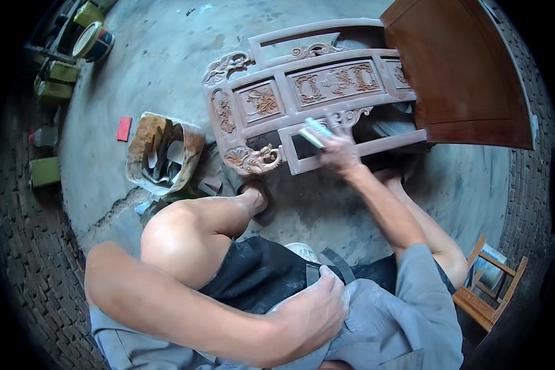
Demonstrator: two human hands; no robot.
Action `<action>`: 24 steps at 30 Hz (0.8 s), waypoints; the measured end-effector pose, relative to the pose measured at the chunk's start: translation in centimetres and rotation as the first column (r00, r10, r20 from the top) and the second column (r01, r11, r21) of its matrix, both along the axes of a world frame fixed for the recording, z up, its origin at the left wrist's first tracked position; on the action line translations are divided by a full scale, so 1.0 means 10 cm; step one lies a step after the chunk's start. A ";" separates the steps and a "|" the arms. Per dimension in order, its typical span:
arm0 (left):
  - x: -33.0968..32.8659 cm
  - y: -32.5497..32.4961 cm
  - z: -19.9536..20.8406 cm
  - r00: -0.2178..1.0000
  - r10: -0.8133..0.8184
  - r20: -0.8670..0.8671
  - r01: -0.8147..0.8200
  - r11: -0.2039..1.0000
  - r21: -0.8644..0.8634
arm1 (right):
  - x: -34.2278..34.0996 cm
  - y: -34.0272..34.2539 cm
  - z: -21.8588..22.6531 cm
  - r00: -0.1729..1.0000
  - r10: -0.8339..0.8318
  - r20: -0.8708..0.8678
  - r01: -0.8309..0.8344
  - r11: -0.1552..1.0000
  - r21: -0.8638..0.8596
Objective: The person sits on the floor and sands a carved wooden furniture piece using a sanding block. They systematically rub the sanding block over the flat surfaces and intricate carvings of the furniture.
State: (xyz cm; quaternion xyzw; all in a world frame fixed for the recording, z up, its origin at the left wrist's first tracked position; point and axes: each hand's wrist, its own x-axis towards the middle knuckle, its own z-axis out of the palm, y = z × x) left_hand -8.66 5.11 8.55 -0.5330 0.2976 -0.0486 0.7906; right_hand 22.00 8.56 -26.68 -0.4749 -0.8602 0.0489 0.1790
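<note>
My right hand reaches out over a carved wooden furniture panel and is closed around a flat pale blue and white block, whose exact kind the blur hides. The block is over the panel's near rail; whether it touches the wood I cannot tell. The panel has a dusty, pale frame with brown carved insets and scrolled ends. My left hand rests in my lap against my grey shirt, its fingers curled inward. What these fingers hold, if anything, is hidden. A grey strap lies just beside its fingertips.
A reddish-brown board stands at the panel's right end. Left of the panel sits a stained tub filled with scraps, with a red block nearby. A white bucket is at far left, a small wooden stool at near right.
</note>
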 end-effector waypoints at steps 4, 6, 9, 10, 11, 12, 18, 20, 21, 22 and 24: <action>-0.07 0.02 0.05 0.999 0.047 0.005 -0.047 0.997 0.055 | -0.06 0.00 0.03 0.999 0.026 0.021 -0.025 0.999 -0.032; -0.10 0.03 0.04 0.998 0.056 0.008 -0.057 0.996 0.068 | -0.41 0.03 -0.05 0.994 0.080 -0.079 -0.084 0.995 -0.049; -0.15 -0.04 -0.03 0.997 0.083 0.003 -0.083 0.994 0.074 | -0.30 0.15 0.08 0.976 0.218 0.015 -0.217 0.974 -0.061; -0.16 -0.02 -0.01 0.997 0.078 -0.006 -0.078 0.996 0.050 | -0.11 0.17 0.07 0.979 0.201 0.023 -0.199 0.978 -0.070; -0.16 0.04 0.04 0.998 0.062 -0.005 -0.062 0.998 0.031 | 0.14 0.20 0.10 0.984 0.172 0.043 -0.169 0.983 -0.075; -0.16 0.06 0.09 0.998 0.059 -0.023 -0.058 0.998 0.008 | 0.24 0.20 0.17 0.985 0.154 0.079 -0.151 0.988 -0.045; -0.14 -0.02 -0.02 0.998 0.059 0.014 -0.061 0.973 0.221 | -0.40 0.16 0.01 0.963 0.265 -0.051 -0.269 0.957 -0.105; -0.13 0.00 0.00 0.997 0.074 -0.007 -0.073 0.988 0.139 | -0.18 0.18 0.12 0.951 0.308 0.039 -0.300 0.944 -0.137; -0.11 0.01 0.02 0.997 0.077 -0.002 -0.076 0.991 0.114 | 0.04 0.21 0.15 0.943 0.304 0.136 -0.296 0.952 -0.073; -0.11 0.01 0.05 0.997 0.082 0.001 -0.081 0.992 0.101 | 0.22 0.21 0.18 0.944 0.298 0.140 -0.287 0.953 -0.094; -0.11 0.02 0.05 0.997 0.083 0.008 -0.083 0.992 0.094 | 0.28 0.19 0.21 0.948 0.281 0.150 -0.258 0.953 -0.156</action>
